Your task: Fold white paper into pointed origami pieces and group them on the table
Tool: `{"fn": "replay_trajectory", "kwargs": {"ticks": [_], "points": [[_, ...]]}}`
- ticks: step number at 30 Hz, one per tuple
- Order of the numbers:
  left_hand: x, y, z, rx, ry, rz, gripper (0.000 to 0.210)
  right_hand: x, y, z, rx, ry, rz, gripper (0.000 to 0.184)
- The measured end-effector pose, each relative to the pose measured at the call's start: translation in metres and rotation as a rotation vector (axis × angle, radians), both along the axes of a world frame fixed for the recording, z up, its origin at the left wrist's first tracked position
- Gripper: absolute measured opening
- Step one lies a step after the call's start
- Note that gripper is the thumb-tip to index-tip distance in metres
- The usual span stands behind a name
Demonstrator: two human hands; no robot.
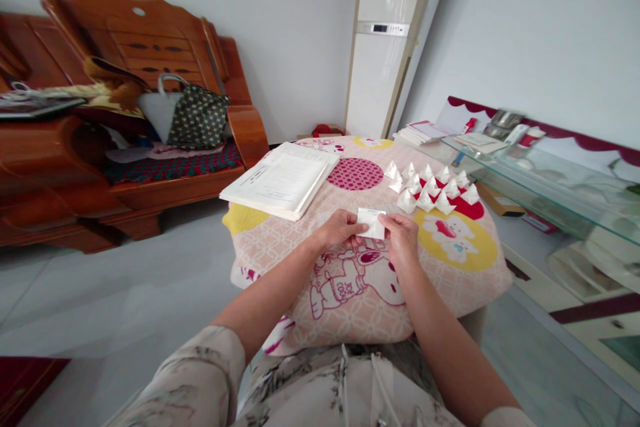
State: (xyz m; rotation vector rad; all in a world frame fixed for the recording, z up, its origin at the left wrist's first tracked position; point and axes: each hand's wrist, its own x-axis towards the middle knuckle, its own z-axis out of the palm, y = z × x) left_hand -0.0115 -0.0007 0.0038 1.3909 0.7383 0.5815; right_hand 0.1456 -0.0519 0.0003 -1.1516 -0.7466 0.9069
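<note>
the left hand [340, 228] and right hand [404, 238] pinch 1 small folded paper [371, 219] over the cloth-covered worktop [280, 247], nearer the body than the white paper shapes [426, 201]. neat creases likely need matched edges and even thumb pressure.

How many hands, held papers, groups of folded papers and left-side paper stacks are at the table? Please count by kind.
Left hand and right hand: 2
Held paper: 1
Group of folded papers: 1
Left-side paper stack: 1
Total: 5
</note>
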Motion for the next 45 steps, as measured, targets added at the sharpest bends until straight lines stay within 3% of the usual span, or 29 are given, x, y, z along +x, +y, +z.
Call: {"fn": "replay_trajectory", "kwargs": {"ticks": [14,19,23,27,45], "points": [[0.007,-0.007,0.004,-0.141,-0.064,-0.060,0.034,-0.004,0.000,-0.003,-0.058,-0.056,0.020,0.026],[0.010,-0.007,-0.001,-0.191,-0.063,-0.002,0.031,-0.005,-0.002,-0.007,-0.071,-0.286,-0.008,0.025],[0.011,-0.008,0.002,-0.206,-0.060,0.036,0.030,-0.006,-0.002,-0.007,0.046,-0.533,-0.100,0.027],[0.009,-0.009,0.007,-0.220,-0.072,0.028,0.027,-0.007,-0.002,-0.002,0.151,-0.633,-0.216,0.027],[-0.003,-0.002,0.010,-0.294,-0.131,-0.028,0.016,-0.001,-0.004,-0.001,0.164,-0.564,-0.276,0.028]]}}
